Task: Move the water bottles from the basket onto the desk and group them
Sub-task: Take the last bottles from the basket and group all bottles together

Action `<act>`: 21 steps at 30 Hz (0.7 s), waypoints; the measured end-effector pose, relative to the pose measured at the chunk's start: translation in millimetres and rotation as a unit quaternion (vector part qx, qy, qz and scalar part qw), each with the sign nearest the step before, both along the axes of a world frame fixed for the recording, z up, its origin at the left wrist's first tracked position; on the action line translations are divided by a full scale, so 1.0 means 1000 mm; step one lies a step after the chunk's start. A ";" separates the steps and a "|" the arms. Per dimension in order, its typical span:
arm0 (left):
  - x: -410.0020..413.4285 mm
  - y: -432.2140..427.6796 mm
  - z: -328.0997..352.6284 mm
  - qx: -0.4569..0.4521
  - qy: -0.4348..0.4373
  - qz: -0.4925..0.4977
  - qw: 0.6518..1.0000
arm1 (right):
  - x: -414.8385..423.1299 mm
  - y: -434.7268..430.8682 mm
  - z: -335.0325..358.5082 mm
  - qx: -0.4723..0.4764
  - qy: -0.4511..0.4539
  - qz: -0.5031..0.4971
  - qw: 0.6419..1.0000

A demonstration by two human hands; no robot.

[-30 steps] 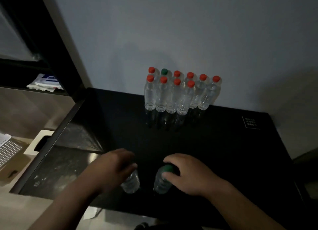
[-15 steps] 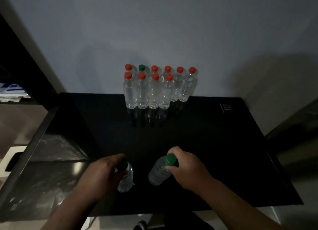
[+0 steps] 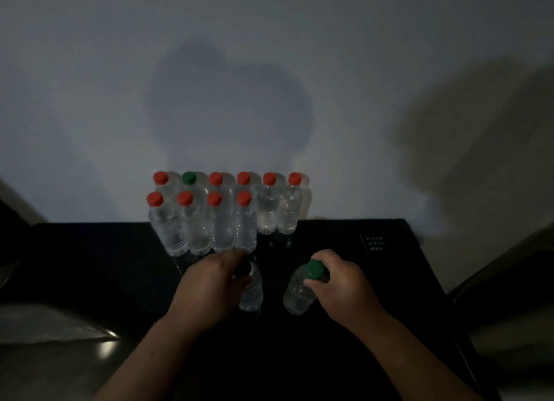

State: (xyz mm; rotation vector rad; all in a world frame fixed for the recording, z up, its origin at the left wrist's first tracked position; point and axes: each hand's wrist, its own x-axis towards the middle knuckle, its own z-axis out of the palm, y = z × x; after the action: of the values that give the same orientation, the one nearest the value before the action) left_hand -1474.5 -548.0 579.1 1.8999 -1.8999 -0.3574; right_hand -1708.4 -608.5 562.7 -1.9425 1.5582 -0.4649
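Black desk [image 3: 299,358]: glossy under my arms; I judge bases could skid, so I would set them down flat.
Left hand [image 3: 207,283]: fingers curled round the neck of the dark-capped bottle [image 3: 251,295], just before the group; I cannot tell if its base touches.
Right hand [image 3: 341,283]: fingers wrapped at the cap of the green-capped bottle [image 3: 296,295], which is tilted; I would straighten it first.
Front row [image 3: 204,226]: four red caps, touching; the space to its right is my target for both.
Back row [image 3: 278,211]: six by the wall [image 3: 269,70]; I would nudge gently so nothing topples.
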 end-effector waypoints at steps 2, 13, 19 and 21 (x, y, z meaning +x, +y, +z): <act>-0.014 -0.039 -0.003 -0.017 -0.020 0.016 1.000 | -0.001 -0.035 -0.002 -0.021 0.000 0.004 1.000; -0.035 -0.182 -0.027 -0.016 -0.086 0.025 0.996 | 0.022 -0.158 -0.027 -0.046 -0.024 0.042 0.998; -0.026 -0.203 -0.036 -0.041 -0.158 0.018 0.986 | 0.027 -0.182 -0.042 -0.044 -0.083 0.052 0.994; -0.024 -0.204 -0.039 -0.055 -0.164 0.010 0.985 | 0.027 -0.183 -0.053 -0.027 -0.116 0.051 0.992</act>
State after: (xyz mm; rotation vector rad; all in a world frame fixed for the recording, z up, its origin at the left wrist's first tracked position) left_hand -1498.0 -751.7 539.9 1.9987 -2.0530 0.0729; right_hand -1681.4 -791.3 509.7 -1.9220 1.3061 -0.6699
